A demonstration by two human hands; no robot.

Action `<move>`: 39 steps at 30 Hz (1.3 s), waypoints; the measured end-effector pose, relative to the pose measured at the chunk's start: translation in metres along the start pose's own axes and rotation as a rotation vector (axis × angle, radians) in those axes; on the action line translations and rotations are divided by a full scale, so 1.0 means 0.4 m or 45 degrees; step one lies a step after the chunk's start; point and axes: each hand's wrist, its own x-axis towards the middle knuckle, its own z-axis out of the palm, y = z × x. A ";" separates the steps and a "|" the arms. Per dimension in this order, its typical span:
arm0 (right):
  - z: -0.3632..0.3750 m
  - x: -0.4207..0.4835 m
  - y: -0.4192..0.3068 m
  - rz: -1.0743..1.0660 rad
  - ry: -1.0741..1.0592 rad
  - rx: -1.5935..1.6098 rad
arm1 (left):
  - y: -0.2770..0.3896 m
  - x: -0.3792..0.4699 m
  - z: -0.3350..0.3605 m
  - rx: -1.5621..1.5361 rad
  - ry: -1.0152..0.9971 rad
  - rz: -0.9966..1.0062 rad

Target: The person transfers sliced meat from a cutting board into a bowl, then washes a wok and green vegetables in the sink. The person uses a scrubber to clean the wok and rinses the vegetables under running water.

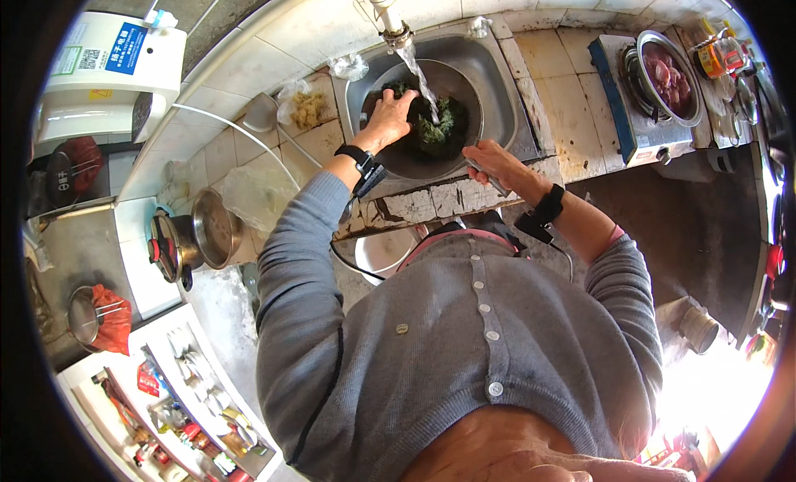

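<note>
A wide metal pan sits in the stainless steel sink. Dark leafy greens lie wet inside it. Water pours from the tap onto the greens. My left hand reaches over the pan's left side with its fingers apart, at the edge of the greens; whether the fingertips touch them is hard to see. At the near right rim, my right hand is closed around the pan's handle.
To the right stands a gas stove with a metal basin of raw meat on it. A ladle and a plastic bag lie left of the sink. Beneath the counter's chipped edge is a white bucket.
</note>
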 end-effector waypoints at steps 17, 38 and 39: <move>0.016 -0.012 0.019 0.059 0.016 0.044 | 0.034 -0.014 -0.103 -0.077 -0.318 0.210; -0.017 0.015 0.034 -0.003 0.069 -0.021 | 0.053 0.064 -0.056 -0.623 -0.061 0.113; -0.020 0.016 0.033 0.070 0.061 -0.044 | 0.050 0.066 -0.050 -0.470 -0.021 0.194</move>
